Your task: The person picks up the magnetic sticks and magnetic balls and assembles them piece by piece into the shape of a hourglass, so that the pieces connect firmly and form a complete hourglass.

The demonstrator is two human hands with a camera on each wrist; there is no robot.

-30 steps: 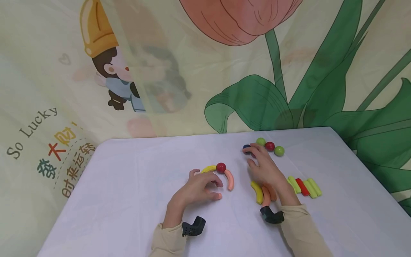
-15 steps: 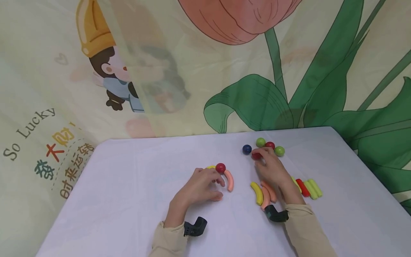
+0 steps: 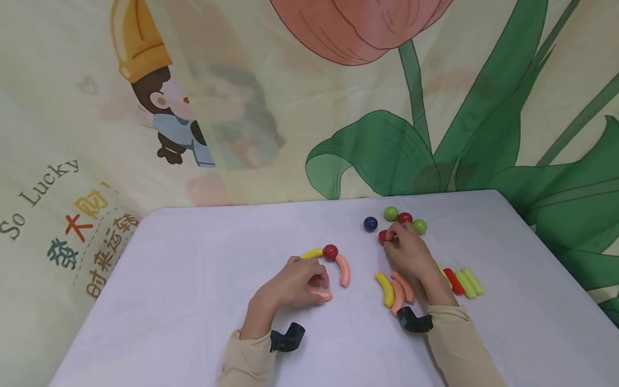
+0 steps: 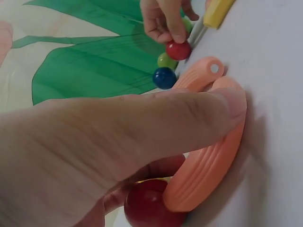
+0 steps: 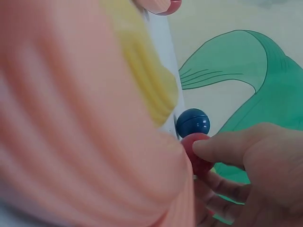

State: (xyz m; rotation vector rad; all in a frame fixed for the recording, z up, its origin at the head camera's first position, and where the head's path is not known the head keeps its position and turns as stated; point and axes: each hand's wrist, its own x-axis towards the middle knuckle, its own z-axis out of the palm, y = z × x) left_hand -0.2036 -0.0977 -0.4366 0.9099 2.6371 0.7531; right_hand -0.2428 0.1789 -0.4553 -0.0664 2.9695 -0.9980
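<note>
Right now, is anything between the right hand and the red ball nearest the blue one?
Nothing visible: the right hand pinches that red ball directly. The blue ball sits beyond it and to the left in the head view, outside the grip.

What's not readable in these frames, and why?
Head: part of the red ball, behind the right hand gripping it.
Left wrist: part of the nearer pink piece, behind the left hand.
Left wrist: one end of the yellow piece, cut off by the top edge.
Right wrist: the foreground pink piece, blurred and cut off by the left edge.
</note>
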